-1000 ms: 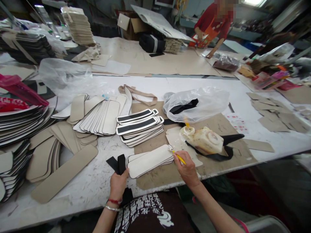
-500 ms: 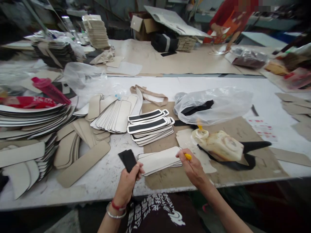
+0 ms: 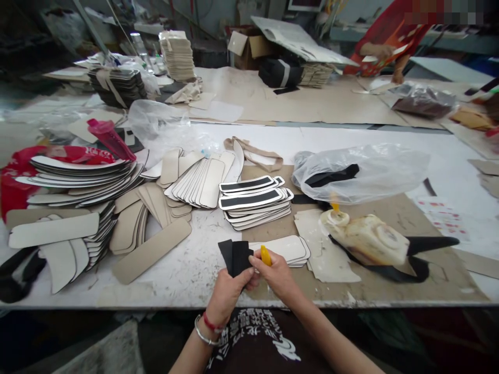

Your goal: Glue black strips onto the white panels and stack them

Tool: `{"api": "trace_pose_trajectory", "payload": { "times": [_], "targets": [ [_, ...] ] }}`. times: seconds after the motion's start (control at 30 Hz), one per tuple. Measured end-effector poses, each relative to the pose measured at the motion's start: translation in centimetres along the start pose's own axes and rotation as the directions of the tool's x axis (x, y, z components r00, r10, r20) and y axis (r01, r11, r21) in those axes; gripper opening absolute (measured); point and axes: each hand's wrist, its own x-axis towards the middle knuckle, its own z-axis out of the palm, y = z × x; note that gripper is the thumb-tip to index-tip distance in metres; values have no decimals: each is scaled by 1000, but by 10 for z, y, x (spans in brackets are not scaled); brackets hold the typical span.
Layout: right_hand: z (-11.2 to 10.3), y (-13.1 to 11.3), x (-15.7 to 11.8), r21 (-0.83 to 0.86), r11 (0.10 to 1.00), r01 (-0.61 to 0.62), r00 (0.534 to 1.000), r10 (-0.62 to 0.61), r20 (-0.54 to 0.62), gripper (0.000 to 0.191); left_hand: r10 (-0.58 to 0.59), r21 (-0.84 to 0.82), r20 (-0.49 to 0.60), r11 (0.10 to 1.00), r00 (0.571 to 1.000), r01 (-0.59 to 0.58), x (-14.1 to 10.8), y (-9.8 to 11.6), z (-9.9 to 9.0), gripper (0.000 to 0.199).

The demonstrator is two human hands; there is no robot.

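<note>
The left hand (image 3: 227, 297) was closed, thumb over curled fingers, around the lower part of some black strips (image 3: 239, 258), whose upper ends fanned upward. The right hand (image 3: 278, 278) was partly curled around a yellow tool (image 3: 265, 255); its fingertips met the strips' right edge (the tool's working end was hidden, so its condition could not be told).

The strips were held in front of the left end of a low pile of pale panels (image 3: 293, 249), beside the brown sheet's scrap of pale paper (image 3: 329, 254). Behind them lay a stack of white-edged panels with black faces (image 3: 249, 200). A stained plastic container (image 3: 374, 239) lay to the right.

In this inspector's judgement, good handling called for a firm but light left grip, enough to steady the strips without creasing them. The right fingertips were best kept to a single edge, so that one strip could be told from its neighbours by touch. The tool was best angled away from both strips and panels (any residue on its hidden end could have marked them). Squared edges would likely have helped.
</note>
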Motion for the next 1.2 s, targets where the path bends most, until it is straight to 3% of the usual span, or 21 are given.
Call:
{"api": "trace_pose_trajectory", "payload": {
  "times": [0.1,0.2,0.37,0.5,0.57,0.63,0.7,0.77,0.8,0.9,1.0,1.2],
  "targets": [
    [-1,9,3,-120,990,72,965,-100,-241,25,-30,44,-29,999,999,31,1,-2,-3,34],
    [0,19,8,-33,998,57,916,-65,-395,26,-47,70,-36,996,998,50,2,-3,-4,36],
    [-5,16,14,87,991,98,864,-41,-501,27,-8,229,61,973,998,-6,-1,1,-1,35],
    [-47,-4,7,42,988,148,844,-104,-525,27,-28,215,226,976,974,-22,-6,-3,-12,29],
    [-79,-12,-1,-129,987,94,866,-145,-478,27,-60,180,162,983,985,30,-5,-11,-24,28],
    [-107,-13,-10,-487,873,-17,948,-141,-287,26,-75,145,-12,986,997,76,0,-22,-36,29],
    [-120,-10,-14,-811,582,-63,996,-21,-92,22,-61,128,-189,988,980,86,9,-35,-45,28],
    [-113,-3,-10,-952,303,-34,993,121,3,18,-40,134,-295,988,955,83,21,-46,-49,30],
    [-103,0,-6,-974,227,6,985,167,45,18,-30,141,-327,987,945,80,27,-50,-49,32],
    [-61,8,15,-958,222,181,955,193,225,23,-5,180,-395,980,919,82,44,-60,-46,33],
    [-25,12,38,-933,224,282,932,167,322,22,14,222,-420,971,907,87,55,-64,-43,26],
    [-2,21,65,-936,138,325,916,201,348,19,27,259,-385,962,923,80,58,-68,-41,12]
  ]
}}
